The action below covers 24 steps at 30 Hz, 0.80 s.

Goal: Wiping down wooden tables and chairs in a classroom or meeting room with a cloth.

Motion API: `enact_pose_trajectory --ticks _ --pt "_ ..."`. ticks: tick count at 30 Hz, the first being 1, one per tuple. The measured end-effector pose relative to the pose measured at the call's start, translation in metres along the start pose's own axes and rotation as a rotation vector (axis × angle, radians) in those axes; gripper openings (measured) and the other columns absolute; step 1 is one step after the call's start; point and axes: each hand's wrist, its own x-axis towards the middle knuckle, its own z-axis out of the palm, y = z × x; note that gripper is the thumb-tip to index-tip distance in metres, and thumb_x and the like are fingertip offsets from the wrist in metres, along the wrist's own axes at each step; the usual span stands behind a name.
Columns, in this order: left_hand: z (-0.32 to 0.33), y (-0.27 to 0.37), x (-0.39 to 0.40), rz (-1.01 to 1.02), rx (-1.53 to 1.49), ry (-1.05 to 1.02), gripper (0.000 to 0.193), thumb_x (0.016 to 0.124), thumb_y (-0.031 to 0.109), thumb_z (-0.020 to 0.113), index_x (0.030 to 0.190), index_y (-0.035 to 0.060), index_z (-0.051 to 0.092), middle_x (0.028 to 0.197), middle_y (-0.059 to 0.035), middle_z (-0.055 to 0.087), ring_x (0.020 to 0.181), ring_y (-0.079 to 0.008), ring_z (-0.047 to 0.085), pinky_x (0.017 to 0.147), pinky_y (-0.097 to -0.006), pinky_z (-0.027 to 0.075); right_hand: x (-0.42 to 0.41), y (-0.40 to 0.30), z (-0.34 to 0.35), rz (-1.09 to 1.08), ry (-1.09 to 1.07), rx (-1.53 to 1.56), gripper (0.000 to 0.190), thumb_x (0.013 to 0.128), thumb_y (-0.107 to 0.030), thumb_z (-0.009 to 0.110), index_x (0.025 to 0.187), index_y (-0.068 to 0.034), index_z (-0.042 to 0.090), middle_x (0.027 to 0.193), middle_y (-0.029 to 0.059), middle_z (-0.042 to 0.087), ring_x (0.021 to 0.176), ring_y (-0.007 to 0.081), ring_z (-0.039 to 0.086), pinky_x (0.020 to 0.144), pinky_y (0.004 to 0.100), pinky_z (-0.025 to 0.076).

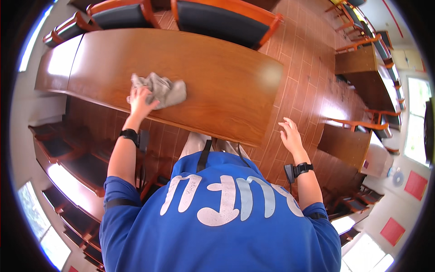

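A crumpled grey-beige cloth (166, 90) lies on the brown wooden table (210, 74), towards its near edge. My left hand (140, 102) rests on the cloth's left part, fingers spread and slightly blurred; whether the fingers grip the fabric cannot be told. Out to the right, past the table's right end, my right hand (289, 133) hangs above the tiled floor with its fingers apart and nothing in it. Each wrist wears a black strap with a small device.
Wooden chairs with black backs (221, 22) stand along the table's far side. More tables and chairs (360, 125) are across the floor (299, 74) to the right. Behind me on the left are dark chairs (85, 170) and another long table (73, 187).
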Motion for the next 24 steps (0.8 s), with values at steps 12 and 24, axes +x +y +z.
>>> enact_pose_trajectory --ticks 12,24 --pt "0.111 0.367 0.042 0.949 0.026 -0.367 0.07 0.066 0.044 0.072 0.126 0.0218 0.045 0.139 -0.0081 0.03 0.134 -0.046 0.01 0.105 -0.065 0.013 -0.244 0.041 -0.002 0.505 0.22 0.01 0.029 0.076 -0.001 0.057 0.104 -0.007 0.058 0.124 0.0145 0.049 0.112 0.034 0.048 0.092 0.041 0.044" --pt "0.104 0.328 0.184 0.686 0.116 -0.105 0.061 0.071 0.041 0.069 0.126 0.0293 0.045 0.138 0.0019 0.032 0.122 -0.0365 0.033 0.09 -0.0574 0.029 -0.308 -0.015 0.029 0.804 0.153 0.036 0.027 0.076 -0.002 0.058 0.102 -0.006 0.059 0.12 0.016 0.051 0.113 0.0354 0.048 0.095 0.0385 0.041"
